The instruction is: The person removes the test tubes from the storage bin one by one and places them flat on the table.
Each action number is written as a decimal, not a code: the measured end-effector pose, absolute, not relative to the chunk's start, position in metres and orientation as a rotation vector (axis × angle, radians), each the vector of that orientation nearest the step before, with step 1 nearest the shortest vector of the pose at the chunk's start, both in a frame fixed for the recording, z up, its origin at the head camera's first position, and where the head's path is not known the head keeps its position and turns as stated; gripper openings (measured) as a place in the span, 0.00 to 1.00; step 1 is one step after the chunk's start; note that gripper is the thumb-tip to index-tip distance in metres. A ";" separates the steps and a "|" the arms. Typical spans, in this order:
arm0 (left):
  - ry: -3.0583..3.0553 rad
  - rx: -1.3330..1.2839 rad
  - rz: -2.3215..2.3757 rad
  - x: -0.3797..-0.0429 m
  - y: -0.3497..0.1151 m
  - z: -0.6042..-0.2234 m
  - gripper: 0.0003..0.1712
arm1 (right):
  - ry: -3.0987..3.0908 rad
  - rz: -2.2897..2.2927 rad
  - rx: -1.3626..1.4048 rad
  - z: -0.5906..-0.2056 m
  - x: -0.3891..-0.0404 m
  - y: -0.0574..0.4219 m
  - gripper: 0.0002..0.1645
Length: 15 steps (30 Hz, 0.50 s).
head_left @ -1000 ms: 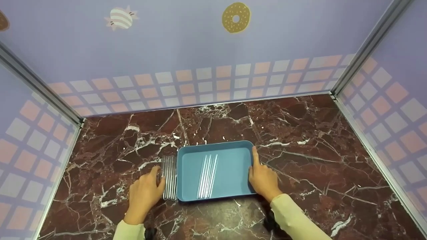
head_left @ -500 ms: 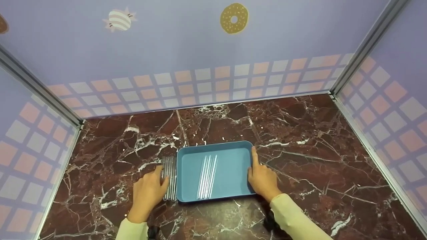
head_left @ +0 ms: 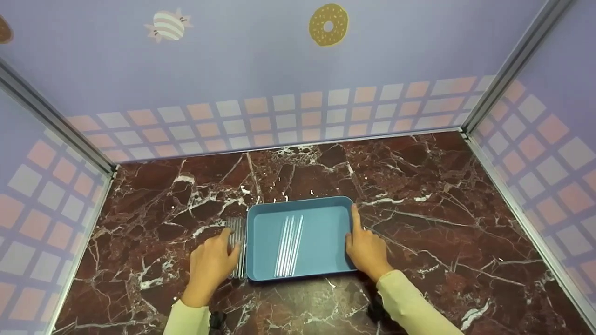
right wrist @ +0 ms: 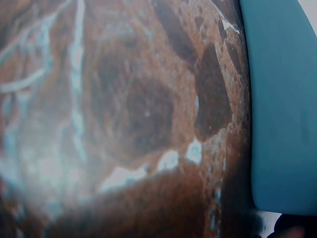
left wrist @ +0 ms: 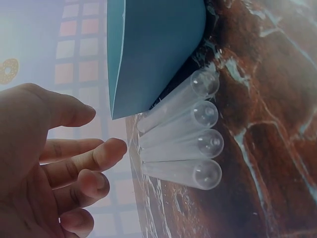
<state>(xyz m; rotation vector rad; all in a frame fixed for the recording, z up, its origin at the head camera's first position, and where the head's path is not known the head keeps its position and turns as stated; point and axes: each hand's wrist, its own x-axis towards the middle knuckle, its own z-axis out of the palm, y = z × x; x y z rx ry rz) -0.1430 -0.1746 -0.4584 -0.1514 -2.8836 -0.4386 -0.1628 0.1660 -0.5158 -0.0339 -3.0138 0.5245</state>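
Several clear test tubes (head_left: 238, 225) lie side by side on the marble surface, along the left side of a blue tray (head_left: 321, 242). My left hand (head_left: 212, 263) is over the left of them, with thumb and index finger apart. In the left wrist view the rounded ends of the tubes (left wrist: 183, 171) face the camera, and the left hand's fingers are loosely bent with nothing between them. At the tray's right side my right hand (head_left: 368, 251) holds the rim, thumb inside and index finger straight along the edge. Its other fingers are hidden.
Bright slender streaks (head_left: 288, 246) show on the tray's floor; I cannot tell whether they are tubes or reflections. Patterned panels (head_left: 279, 70) enclose the dark red marble surface (head_left: 442, 223) at the back and both sides.
My left hand has moved a little to the right, further over the test tubes. The right hand and the tray have stayed in place.
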 end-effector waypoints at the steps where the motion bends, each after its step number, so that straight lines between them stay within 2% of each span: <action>1: -2.882 -0.151 -0.439 -0.143 -0.174 -0.458 0.18 | -3.012 0.524 -0.037 -0.516 -0.163 0.166 0.44; 15: -2.885 -0.144 -0.458 -0.146 -0.166 -0.457 0.18 | -3.014 0.533 -0.063 -0.516 -0.164 0.165 0.44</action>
